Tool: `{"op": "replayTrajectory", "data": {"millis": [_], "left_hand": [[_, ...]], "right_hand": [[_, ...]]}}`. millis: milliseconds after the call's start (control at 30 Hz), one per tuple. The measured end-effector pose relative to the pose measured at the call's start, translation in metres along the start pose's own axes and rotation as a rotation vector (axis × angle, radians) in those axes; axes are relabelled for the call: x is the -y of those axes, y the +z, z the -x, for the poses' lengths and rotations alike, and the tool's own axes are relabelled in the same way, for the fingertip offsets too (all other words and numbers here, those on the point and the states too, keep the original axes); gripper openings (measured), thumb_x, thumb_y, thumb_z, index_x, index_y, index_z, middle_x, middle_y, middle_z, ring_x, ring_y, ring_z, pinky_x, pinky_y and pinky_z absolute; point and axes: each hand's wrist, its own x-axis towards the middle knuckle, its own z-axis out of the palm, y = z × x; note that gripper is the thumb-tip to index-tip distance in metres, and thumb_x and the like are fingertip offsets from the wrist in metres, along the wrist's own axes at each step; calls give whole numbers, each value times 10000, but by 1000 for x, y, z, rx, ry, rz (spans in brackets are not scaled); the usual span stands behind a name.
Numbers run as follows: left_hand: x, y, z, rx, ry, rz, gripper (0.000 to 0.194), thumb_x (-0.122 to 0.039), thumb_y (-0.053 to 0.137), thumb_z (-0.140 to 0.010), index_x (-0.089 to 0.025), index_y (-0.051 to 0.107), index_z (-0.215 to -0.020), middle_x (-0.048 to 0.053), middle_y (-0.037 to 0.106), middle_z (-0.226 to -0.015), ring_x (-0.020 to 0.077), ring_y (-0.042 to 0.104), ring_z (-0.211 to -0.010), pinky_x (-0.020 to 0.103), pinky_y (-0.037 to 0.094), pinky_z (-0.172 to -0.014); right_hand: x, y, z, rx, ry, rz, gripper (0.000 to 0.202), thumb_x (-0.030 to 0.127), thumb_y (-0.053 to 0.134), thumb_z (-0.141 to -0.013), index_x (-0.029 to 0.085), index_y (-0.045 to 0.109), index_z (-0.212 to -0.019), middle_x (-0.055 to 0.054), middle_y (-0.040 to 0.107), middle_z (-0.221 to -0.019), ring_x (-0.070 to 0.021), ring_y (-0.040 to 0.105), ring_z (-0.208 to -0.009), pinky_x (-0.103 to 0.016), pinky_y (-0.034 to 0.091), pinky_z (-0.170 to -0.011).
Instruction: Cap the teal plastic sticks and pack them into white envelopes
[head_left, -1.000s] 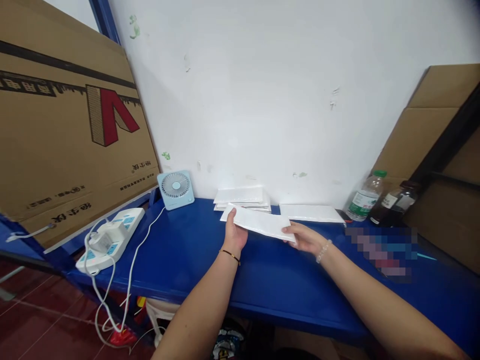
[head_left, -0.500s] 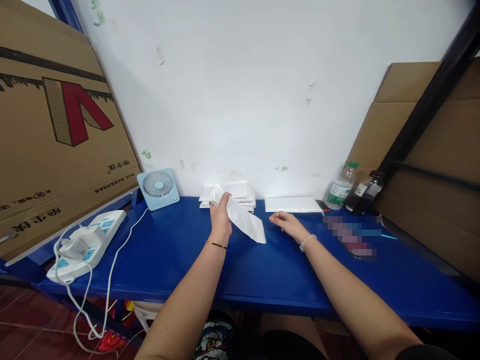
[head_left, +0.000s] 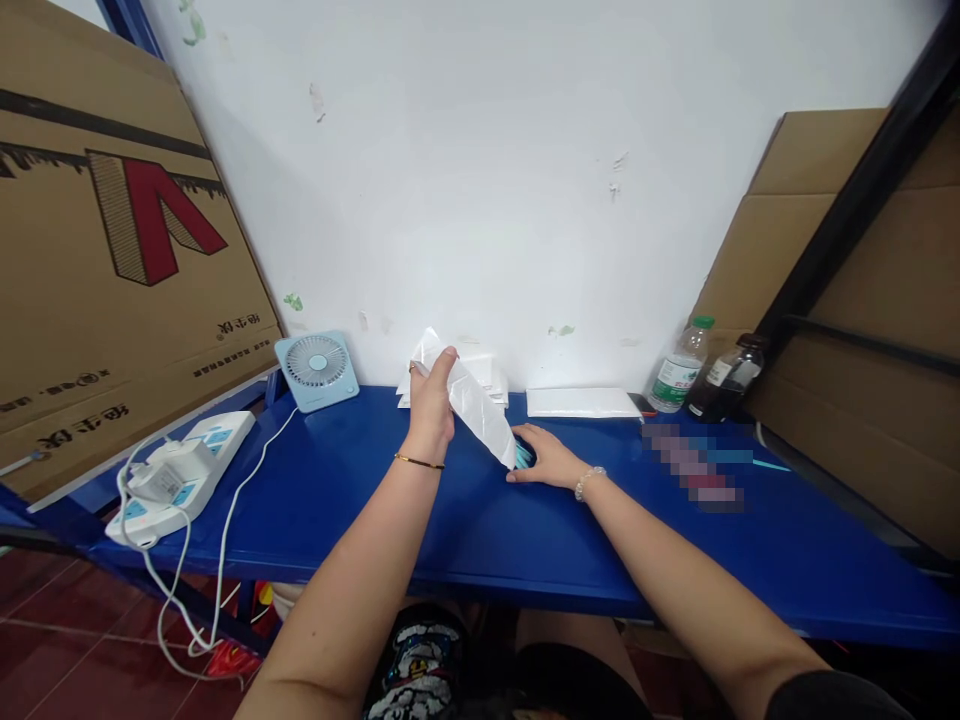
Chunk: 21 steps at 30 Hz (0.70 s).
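My left hand [head_left: 431, 405] is closed around a long white packet [head_left: 480, 415], which looks like a thin paper or plastic sleeve. The packet slants, with its upper end near the wall and its lower end down to the right. My right hand [head_left: 547, 455] is curled at that lower end, with thumb and fingers around a teal and dark item [head_left: 524, 453] that shows at the packet's mouth. Most of this item is hidden. Behind the left hand lies a stack of white packets [head_left: 495, 375], and a flat white packet [head_left: 583, 403] lies beyond the right hand.
On the blue table [head_left: 360, 500], a small light-blue fan [head_left: 316, 370] and a white power strip [head_left: 180, 475] with cables are at left. Two bottles, one clear [head_left: 679, 370] and one dark [head_left: 726, 380], stand at right. Cardboard [head_left: 135, 250] leans on the left side.
My right hand has moved left to the packet's lower end and now curls round the teal and dark item. The left hand has tipped the packet more steeply.
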Motion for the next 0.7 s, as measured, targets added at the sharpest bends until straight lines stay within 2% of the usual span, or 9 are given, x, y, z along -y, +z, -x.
{"op": "replayTrajectory", "data": {"millis": [167,333,400,567,700], "left_hand": [[-17,6,-1,33,28,-20,407,-351,728,-657,-181,531,-971,43,630,-922,202,619,-929,327,486,-827],[-32,6,-6,66,28,-5,445,-386,732,-639,-172,543,-981,45,635,-897,211,633,-885,346,487,-818],[-34,6,-7,65,29,2,461,-404,733,-630,-168,549,-980,40,635,-878,210,637,-868,347,486,-814],[-39,2,-12,49,26,-6,466,-435,736,-623,-171,559,-964,57,643,-898,224,633,-890,350,489,-809],[-57,-9,-24,19,170,-58,471,-461,720,-646,-190,561,-997,71,642,-984,232,611,-968,348,480,-854]], "right_hand": [[12,9,-6,-1,-73,-22,687,549,691,-685,231,502,-1263,-104,525,-1225,-290,494,-1109,-436,383,-943],[14,14,-9,-42,-62,-45,303,428,532,-861,212,559,-1071,-66,579,-1027,-211,549,-921,-343,437,-815],[14,17,-11,-70,-71,-20,194,345,488,-892,197,550,-1000,-57,580,-963,-197,541,-872,-328,433,-793],[17,21,-13,-87,-118,122,119,268,433,-915,188,515,-946,-62,576,-909,-197,494,-814,-312,415,-738],[13,15,-8,-45,-113,247,145,261,406,-927,194,528,-970,-73,568,-933,-202,478,-823,-322,403,-744]]}}
